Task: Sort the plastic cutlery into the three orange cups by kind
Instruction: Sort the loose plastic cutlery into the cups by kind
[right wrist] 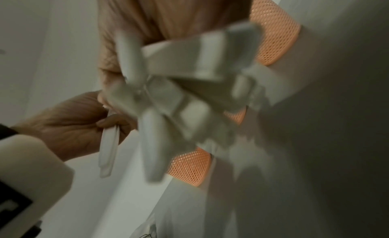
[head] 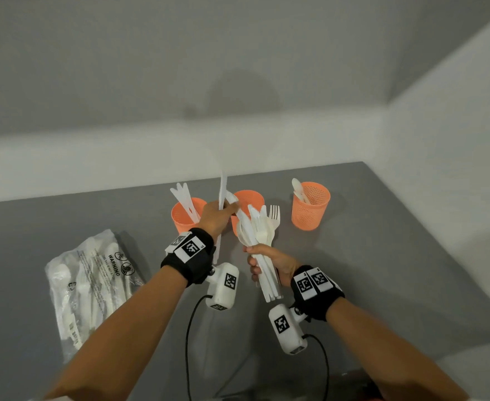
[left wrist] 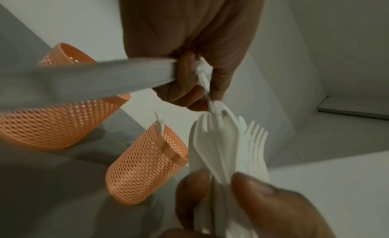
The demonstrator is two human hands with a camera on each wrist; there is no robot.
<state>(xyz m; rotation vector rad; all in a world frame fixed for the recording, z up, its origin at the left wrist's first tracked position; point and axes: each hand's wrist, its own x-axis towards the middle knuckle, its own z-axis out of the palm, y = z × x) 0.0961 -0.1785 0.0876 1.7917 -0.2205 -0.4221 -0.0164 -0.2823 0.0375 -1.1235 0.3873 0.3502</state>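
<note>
At the far left of the grey table [head: 382, 256] lies a clear plastic bag [head: 93, 285] with printed warning text (more white cutlery shows through it). Next comes the left orange cup [head: 184, 215], standing upright with a few white pieces leaning out of it, their kind hard to tell. The left hand [head: 216, 217] is raised just beside and in front of that cup, fingers and thumb curled round a white knife [head: 223, 195] held nearly upright, blade up; the left wrist view shows the same pinch, with the handle blurred across the frame. Behind the hand and partly hidden stands the middle orange cup [head: 251, 198]. In front of it the right hand [head: 269, 263] grips a bundle of cutlery [head: 259, 235] by the handles, fingers wrapped tight, with fork tines, spoon bowls and serrated knife tips fanning upward. The two hands are close together, the left fingers reaching the top of the bundle. Further right, well apart from the others, the right orange cup [head: 310, 206] stands upright with a white spoon [head: 298, 187] leaning against its left rim.
</note>
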